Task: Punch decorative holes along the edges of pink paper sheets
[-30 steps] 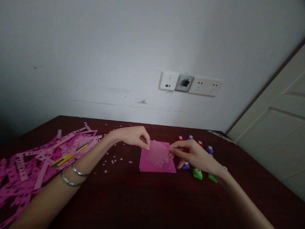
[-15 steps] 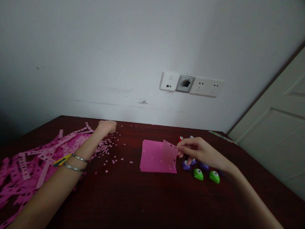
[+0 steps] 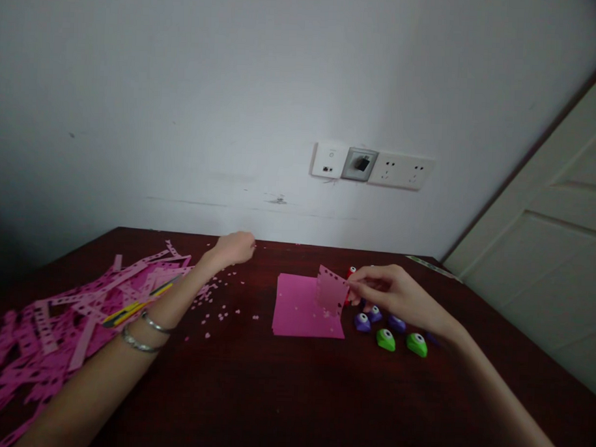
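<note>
My right hand (image 3: 391, 292) pinches the edge of a small pink paper piece (image 3: 332, 291) with holes punched along its sides. The piece stands tilted over the right part of a stack of pink paper sheets (image 3: 295, 308) on the table. Close by that hand are small craft punches with eye-like marks: a red punch (image 3: 351, 272) partly behind the fingers, several purple ones (image 3: 361, 322) and two green ones (image 3: 386, 339). My left hand (image 3: 237, 247) is closed near the table's back edge, above scattered pink confetti (image 3: 221, 312); whatever its fingers hold, if anything, is hidden.
A heap of punched pink paper strips (image 3: 54, 332) covers the table's left side, with a yellow and black cutter (image 3: 129, 312) on it beside my left forearm. A thin flat strip (image 3: 433, 267) lies at the back right. The wall with sockets (image 3: 400, 170) borders the dark table (image 3: 253, 391).
My left hand has moved right along the back of the table, uncovering more of the yellow cutter. The pink piece in my right hand has been raised and turned slightly.
</note>
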`<state>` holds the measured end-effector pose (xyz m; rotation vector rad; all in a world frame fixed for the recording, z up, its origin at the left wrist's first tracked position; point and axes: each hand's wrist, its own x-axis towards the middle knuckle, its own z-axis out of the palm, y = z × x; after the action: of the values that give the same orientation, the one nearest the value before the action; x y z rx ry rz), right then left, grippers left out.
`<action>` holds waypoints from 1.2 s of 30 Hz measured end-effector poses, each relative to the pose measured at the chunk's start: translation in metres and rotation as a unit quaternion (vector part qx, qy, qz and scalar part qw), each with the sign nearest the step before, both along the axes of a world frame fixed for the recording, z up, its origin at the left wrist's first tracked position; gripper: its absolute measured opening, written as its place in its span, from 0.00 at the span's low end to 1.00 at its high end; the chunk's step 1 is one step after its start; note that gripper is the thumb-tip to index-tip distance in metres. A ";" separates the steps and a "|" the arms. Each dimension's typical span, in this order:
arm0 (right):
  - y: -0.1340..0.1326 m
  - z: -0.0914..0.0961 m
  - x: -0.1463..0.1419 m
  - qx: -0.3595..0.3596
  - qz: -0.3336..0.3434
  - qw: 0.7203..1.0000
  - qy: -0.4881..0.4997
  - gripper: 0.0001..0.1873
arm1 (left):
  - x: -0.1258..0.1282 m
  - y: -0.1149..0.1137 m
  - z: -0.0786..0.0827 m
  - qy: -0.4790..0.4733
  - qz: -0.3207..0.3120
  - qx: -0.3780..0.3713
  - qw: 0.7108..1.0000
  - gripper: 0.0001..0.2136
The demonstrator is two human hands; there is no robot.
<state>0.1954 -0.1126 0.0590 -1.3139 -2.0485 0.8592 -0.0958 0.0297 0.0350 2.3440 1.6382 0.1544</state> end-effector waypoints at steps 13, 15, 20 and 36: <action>-0.006 0.006 -0.004 0.167 0.027 0.982 -0.081 0.10 | 0.081 -0.041 -0.051 -0.510 -0.118 -0.496 0.693 0.15; -0.004 0.005 -0.001 0.158 0.019 0.984 -0.081 0.11 | 0.076 -0.036 -0.045 -0.530 -0.107 -0.457 0.706 0.16; 0.007 -0.005 0.002 0.058 -0.081 0.995 0.019 0.18 | 0.065 -0.028 -0.032 -0.570 -0.053 -0.274 0.773 0.13; 0.033 -0.042 -0.012 -0.039 -0.160 0.942 0.293 0.18 | 0.077 -0.047 -0.028 -0.640 -0.035 -0.091 0.762 0.09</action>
<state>0.1837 -0.0798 0.0167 -1.1999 -1.3126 1.0344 -0.0186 -0.0175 0.0071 1.4007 0.7585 1.1940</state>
